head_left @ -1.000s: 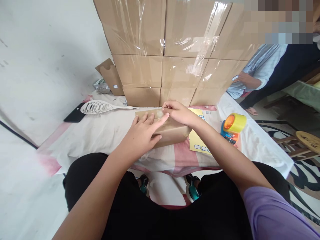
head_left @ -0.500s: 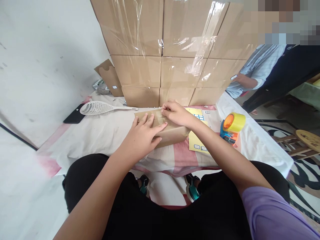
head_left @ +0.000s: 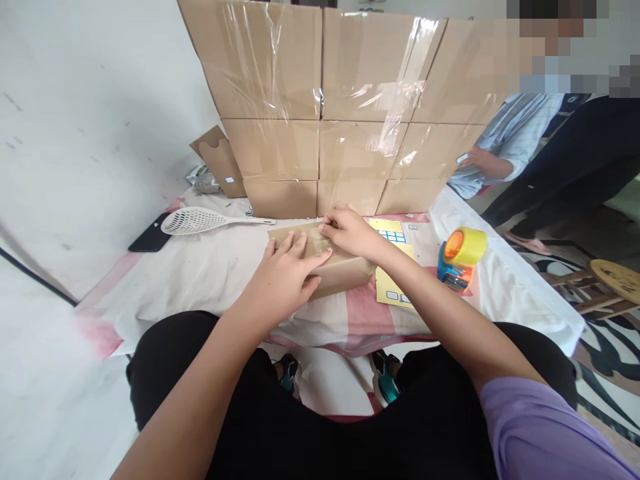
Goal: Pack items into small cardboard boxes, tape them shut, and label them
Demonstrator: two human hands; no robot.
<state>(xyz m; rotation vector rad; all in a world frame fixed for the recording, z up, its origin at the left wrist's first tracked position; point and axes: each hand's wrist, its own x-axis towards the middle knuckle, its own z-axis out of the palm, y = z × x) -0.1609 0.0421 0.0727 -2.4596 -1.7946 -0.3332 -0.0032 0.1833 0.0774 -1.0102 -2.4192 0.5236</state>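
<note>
Head view, looking down over black-clad knees at a low table (head_left: 210, 280) under a white cloth with pink stripes.

Near the front edge, at mid-width: a small brown cardboard parcel (head_left: 340, 270), closed, lying flat, contents not visible. Left hand (head_left: 285, 277) flat on its top, fingers spread and pressing down, holding nothing. Right hand (head_left: 350, 233) at the parcel's far edge, fingertips pressed together against the top surface, seemingly on a strip of clear tape; too small to tell whether anything is pinched.

Just right of the parcel, partly under the right forearm: a yellow label sheet (head_left: 395, 267) with small white stickers, flat on the cloth. Further right, near the right edge: a tape dispenser (head_left: 459, 259), orange and blue, loaded with a yellowish roll, apart from the sheet.

Along the back edge: a wall of large cardboard cartons (head_left: 345, 100), stacked three rows high, all closed, bound together in clear stretch film; contents hidden. Left of the stack, a loose cardboard flap (head_left: 220, 157) leaning, with a crumpled plastic bag (head_left: 201, 177) beside it.

Toward the back left corner: a white plastic fly swatter (head_left: 200, 219) lying flat, handle pointing at the cartons; touching its head on the left, a dark phone (head_left: 147, 237) at the left edge.

Beyond the right edge: another person, light blue sleeve (head_left: 505, 143), hand near the cartons. On the floor at far right, a wooden stool (head_left: 613, 283).
</note>
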